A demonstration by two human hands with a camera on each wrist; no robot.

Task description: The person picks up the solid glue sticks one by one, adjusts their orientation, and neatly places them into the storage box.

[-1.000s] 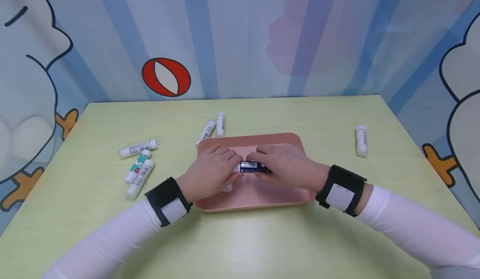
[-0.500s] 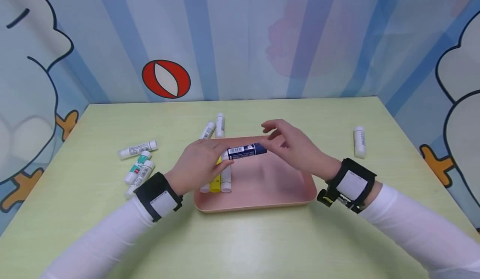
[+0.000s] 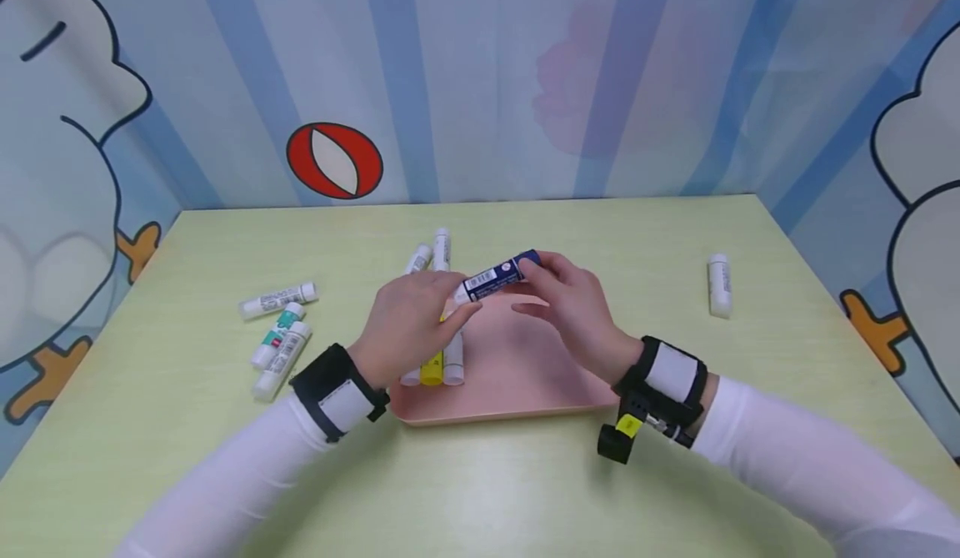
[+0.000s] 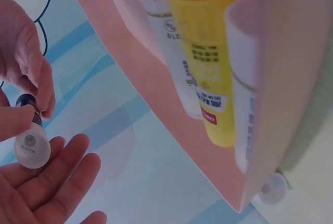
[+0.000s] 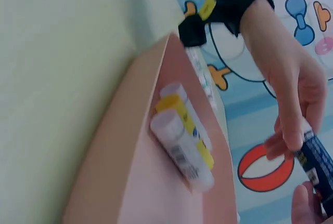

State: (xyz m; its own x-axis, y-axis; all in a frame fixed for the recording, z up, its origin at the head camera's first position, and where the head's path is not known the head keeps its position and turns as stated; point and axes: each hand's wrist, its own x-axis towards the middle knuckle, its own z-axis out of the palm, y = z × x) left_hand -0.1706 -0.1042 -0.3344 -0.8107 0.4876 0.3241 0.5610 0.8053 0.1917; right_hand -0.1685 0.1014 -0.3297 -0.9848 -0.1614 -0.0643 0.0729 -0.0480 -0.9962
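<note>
A glue stick (image 3: 495,279) with a dark blue label and a whitish end is held tilted above the pink tray (image 3: 525,414). My left hand (image 3: 408,318) pinches its whitish end between thumb and fingers. At the dark end, my right hand (image 3: 576,312) grips it with thumb and fingers. In the tray's left part lie a yellow glue stick (image 4: 205,63) and two white ones, side by side. The right wrist view shows one white glue stick (image 5: 182,151) nearest the camera. My left hand partly covers these three in the head view.
Two white glue sticks (image 3: 442,249) lie behind the tray, partly hidden. On the left of the table are two more white ones and a green-and-white glue stick (image 3: 277,334). Another white glue stick (image 3: 719,286) lies far right. A patterned backdrop (image 3: 480,82) rises behind the table.
Both hands have lifted the blue-labelled glue stick from the tray, and its dark end now points up and away. My right hand loosened its fingers half a second ago and now grips that end.
</note>
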